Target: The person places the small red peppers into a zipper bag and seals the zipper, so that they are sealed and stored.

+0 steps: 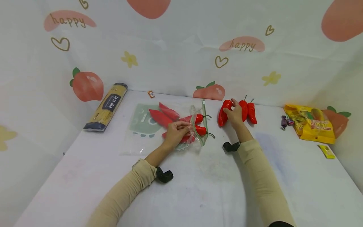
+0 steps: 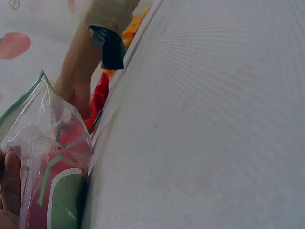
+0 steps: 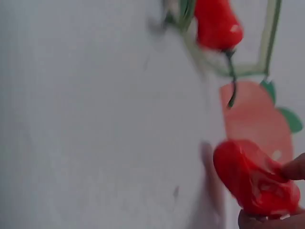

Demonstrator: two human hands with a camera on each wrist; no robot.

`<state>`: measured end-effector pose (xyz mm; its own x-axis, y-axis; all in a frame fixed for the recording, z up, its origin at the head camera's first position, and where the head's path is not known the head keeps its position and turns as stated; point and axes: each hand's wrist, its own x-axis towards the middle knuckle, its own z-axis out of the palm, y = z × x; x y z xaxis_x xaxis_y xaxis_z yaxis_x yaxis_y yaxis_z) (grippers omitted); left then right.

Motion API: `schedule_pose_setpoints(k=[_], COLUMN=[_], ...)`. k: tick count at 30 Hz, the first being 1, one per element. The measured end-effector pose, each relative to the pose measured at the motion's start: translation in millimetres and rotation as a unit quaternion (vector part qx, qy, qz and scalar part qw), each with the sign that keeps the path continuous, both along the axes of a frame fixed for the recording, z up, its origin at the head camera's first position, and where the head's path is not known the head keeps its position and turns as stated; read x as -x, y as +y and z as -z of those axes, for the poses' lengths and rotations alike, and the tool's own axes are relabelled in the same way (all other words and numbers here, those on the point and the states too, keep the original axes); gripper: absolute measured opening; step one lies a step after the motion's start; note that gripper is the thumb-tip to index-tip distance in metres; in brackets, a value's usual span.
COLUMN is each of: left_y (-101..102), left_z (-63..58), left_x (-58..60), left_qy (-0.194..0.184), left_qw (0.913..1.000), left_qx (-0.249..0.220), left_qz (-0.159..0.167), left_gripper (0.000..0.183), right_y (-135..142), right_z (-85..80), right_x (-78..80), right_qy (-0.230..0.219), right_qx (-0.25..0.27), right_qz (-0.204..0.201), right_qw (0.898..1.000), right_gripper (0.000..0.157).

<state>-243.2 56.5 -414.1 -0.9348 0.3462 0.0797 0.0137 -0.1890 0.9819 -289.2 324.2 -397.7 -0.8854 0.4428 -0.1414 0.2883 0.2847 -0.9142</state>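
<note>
My left hand [image 1: 175,134] pinches the front film of a clear zip bag [image 1: 129,145] near its green-edged mouth, which gapes toward the right. Several red chili peppers [image 1: 160,118] lie inside, and two of them point their dark stems out through the mouth. In the left wrist view, fingers [image 2: 10,183] show at the crumpled film. Just right of the bag, my right hand [image 1: 235,116] grips a red chili pepper [image 1: 222,116] between thumb and fingers. The right wrist view shows this pepper [image 3: 252,179] close up. Two more peppers [image 1: 251,113] lie behind and right of that hand.
A pack of spaghetti [image 1: 109,105] lies at the back left, and a small orange-wrapped candy [image 1: 151,94] near the back edge. On the right are a yellow candy bag [image 1: 316,130], purple-wrapped candies [image 1: 284,122] and a small yellow packet [image 1: 326,151]. A printed cloth wall stands behind.
</note>
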Motion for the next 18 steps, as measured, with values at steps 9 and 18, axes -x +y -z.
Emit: schedule_pose_setpoints(k=[9,18], left_y=[-0.8,1.4], left_z=[-1.2,-0.1], left_x=[1.6,1.2], left_qy=[-0.004,-0.004], left_qw=[1.0,1.0], left_qx=[-0.001,-0.008], left_qz=[-0.004,-0.003], left_gripper=[0.021,0.022], right_y=[-39.4,-60.0], right_z=[-5.6,12.6], right_x=[-30.9,-44.7], right_qy=[0.067,0.043], right_qx=[0.182,0.064], right_qz=[0.078,0.013], right_qw=[0.978,0.997], right_gripper=[0.063,0.042])
